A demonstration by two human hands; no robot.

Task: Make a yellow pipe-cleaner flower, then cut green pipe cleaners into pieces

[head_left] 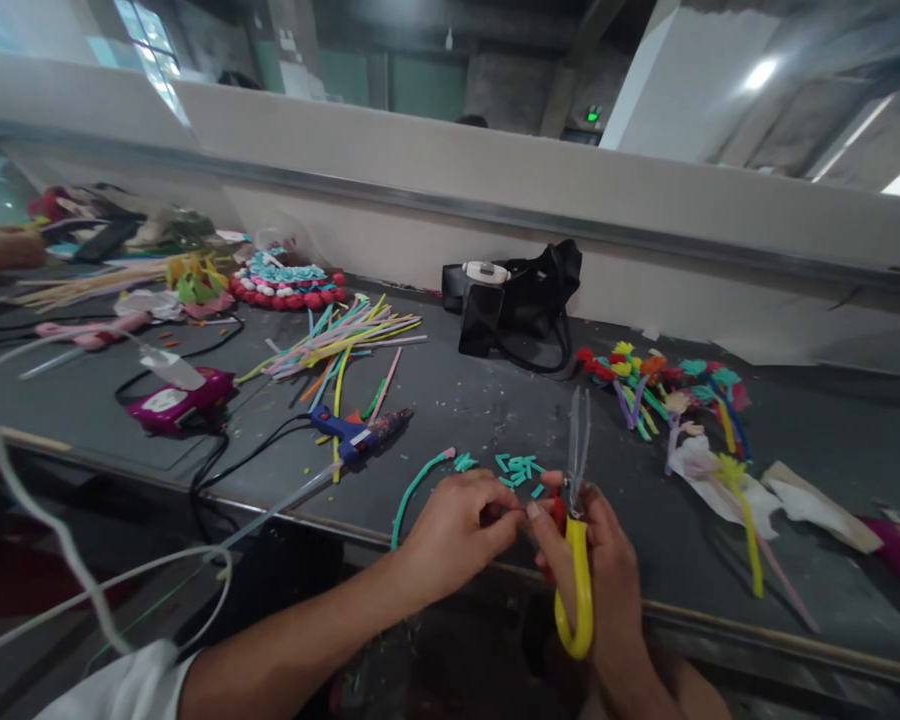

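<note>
The yellow-and-red scissors (576,530) are lying in the person's right hand (607,560) over the near edge of the dark table (457,400), their blades pointing away across the top. That hand is grasping them around the handles, with the yellow loop sticking out below the palm. The left hand (461,520) is meeting it, thumb and forefinger pinching close by the right hand's fingertips; I can't tell from here whether anything is sitting in that pinch.

Just beyond the fingers, short teal pieces (521,467) are lying scattered, and a curved teal stem (411,490) is running toward the table edge beside the left wrist. Farther left, a blue glue gun (352,435) is resting on its side, near a loose heap of coloured stems (345,345). A magenta glue gun (184,400) is lying beyond that.

Toward the back, a black bag (544,290) is slumping by the partition, while a bunch of bright fuzzy flowers (649,370) is spreading out on the right. A yellow flower (750,540) is lying nearer. At the far left, another person's hand (4,250) is showing over the table.
</note>
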